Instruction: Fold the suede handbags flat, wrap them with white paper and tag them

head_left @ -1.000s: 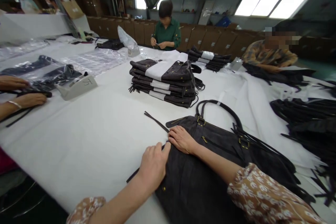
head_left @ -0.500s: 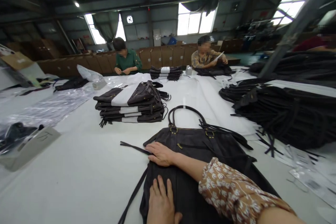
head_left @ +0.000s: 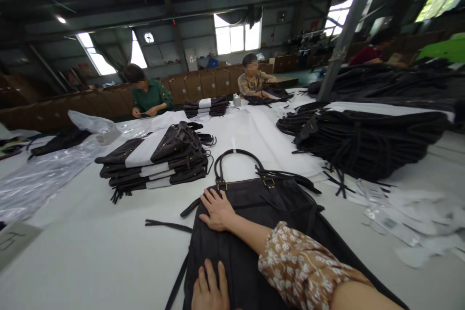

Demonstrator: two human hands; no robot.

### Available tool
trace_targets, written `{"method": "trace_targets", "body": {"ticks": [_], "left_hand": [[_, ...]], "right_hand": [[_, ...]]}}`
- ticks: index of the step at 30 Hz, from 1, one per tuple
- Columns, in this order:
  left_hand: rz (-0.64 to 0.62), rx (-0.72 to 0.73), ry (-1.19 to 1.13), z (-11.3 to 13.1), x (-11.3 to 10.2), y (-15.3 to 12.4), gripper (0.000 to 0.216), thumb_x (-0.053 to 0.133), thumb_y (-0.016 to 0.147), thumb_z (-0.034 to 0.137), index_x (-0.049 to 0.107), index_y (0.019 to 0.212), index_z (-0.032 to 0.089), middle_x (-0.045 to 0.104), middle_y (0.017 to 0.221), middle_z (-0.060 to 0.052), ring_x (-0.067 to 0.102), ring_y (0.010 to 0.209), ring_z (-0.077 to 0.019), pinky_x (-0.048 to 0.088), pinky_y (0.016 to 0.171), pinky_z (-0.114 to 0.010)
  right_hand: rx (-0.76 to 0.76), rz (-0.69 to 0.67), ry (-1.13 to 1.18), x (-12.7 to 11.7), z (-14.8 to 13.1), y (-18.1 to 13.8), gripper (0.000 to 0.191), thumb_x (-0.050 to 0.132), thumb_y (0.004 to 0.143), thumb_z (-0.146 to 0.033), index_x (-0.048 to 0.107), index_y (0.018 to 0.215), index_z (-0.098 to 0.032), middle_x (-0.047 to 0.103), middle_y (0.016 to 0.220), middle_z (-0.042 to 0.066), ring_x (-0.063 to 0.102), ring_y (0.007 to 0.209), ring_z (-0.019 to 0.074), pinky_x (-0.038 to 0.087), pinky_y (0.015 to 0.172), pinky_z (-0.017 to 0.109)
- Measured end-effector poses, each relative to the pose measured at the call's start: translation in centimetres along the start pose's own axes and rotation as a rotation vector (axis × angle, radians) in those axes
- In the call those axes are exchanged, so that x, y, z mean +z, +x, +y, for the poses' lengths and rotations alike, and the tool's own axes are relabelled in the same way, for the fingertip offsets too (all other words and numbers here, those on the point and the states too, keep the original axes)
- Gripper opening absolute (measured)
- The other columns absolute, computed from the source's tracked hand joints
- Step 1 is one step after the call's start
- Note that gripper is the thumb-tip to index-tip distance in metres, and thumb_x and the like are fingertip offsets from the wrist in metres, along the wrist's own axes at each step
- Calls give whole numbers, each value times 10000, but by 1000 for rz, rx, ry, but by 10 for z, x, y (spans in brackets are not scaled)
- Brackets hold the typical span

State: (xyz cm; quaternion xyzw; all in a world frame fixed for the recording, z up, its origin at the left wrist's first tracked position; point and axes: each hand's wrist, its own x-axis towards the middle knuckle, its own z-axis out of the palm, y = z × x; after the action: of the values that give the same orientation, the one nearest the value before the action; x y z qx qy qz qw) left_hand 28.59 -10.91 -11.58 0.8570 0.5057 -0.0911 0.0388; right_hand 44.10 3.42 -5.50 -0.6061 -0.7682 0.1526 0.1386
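A black handbag (head_left: 247,247) lies flat on the white table, its looped handles (head_left: 240,151) spread toward the far side. My right hand (head_left: 218,210) reaches across from the right in a brown flowered sleeve. It rests flat on the bag's upper left part, just below a handle's brass ring, fingers stretched out. Nearer to me, my left hand (head_left: 210,288) lies on the bag's left side with fingers extended, partly cut off by the bottom edge. Thin black straps (head_left: 169,225) trail off the bag's left side onto the table.
Stacked dark bags with white paper bands (head_left: 156,160) stand at the left; a larger pile of black bags (head_left: 363,140) is at the right. Clear plastic (head_left: 54,174) covers the table's left part. Paper scraps and tags (head_left: 395,218) lie right. Co-workers sit across the table.
The view has swung to the right. My right hand has slid farther up the bag toward the handle base. My left hand remains flat on the bag, lower in view.
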Motion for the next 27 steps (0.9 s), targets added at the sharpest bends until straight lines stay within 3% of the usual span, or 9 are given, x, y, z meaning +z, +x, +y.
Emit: {"method": "trace_targets", "body": {"ticks": [5,8,10,11,13,16,20,23,27], "left_hand": [[-135,71,137,7,-46,-14,765,532,787,451,337,1422,71,368,1432,-304,413,1285,-452,387,1001,-514],[-204,122,189,4,-61,-17,756,432,836,472,296,1437,34,362,1429,-317,422,1287,-426,402,984,-491],[-239,137,202,-3,-64,-15,757,419,836,488,310,1434,38,394,1409,-303,445,1274,-403,417,965,-486],[-251,141,197,-8,-65,-12,743,420,832,496,343,1423,53,422,1392,-287,460,1263,-393,421,960,-492],[-230,135,182,-15,-65,-1,681,420,827,499,439,1369,87,483,1341,-254,488,1234,-384,415,964,-517],[-54,142,156,-9,-70,22,588,376,848,441,514,1295,84,509,1301,-249,489,1229,-391,396,987,-546],[272,331,-155,51,-78,47,615,264,900,420,407,1371,51,342,1461,-236,313,1382,-332,325,1103,-483],[252,394,-479,110,-76,54,634,218,927,453,265,1451,101,191,1558,-151,173,1444,-252,228,1170,-440],[122,322,-685,165,-66,57,690,184,931,482,145,1479,65,95,1583,-131,81,1458,-200,124,1193,-384]], "right_hand": [[47,-108,128,-49,-29,-38,695,392,915,-544,293,1473,-142,242,1535,176,241,1405,333,261,1089,571],[-138,-71,323,-108,-35,-98,639,465,911,-497,346,1454,-182,335,1510,114,328,1379,234,329,1101,387],[-256,87,474,-152,-19,-155,586,476,917,-481,407,1423,-194,434,1456,81,392,1342,196,352,1087,317],[-233,209,518,-171,-5,-187,552,462,927,-477,432,1408,-207,472,1429,62,420,1322,183,346,1093,310],[-18,491,616,-192,34,-251,503,375,961,-480,474,1379,-218,540,1366,49,497,1256,178,354,1096,346],[401,692,656,-177,98,-324,491,414,935,-487,532,1333,-224,604,1288,60,534,1220,207,348,1105,414],[508,684,665,-111,145,-348,456,430,912,-362,565,1299,-160,609,1273,109,572,1175,239,405,1056,434],[503,648,644,-79,157,-327,427,423,891,-255,579,1278,-164,624,1255,98,582,1158,225,432,1024,387],[466,578,571,-63,159,-290,417,369,895,-179,589,1248,-213,688,1128,63,650,1001,192,491,907,327]]}}
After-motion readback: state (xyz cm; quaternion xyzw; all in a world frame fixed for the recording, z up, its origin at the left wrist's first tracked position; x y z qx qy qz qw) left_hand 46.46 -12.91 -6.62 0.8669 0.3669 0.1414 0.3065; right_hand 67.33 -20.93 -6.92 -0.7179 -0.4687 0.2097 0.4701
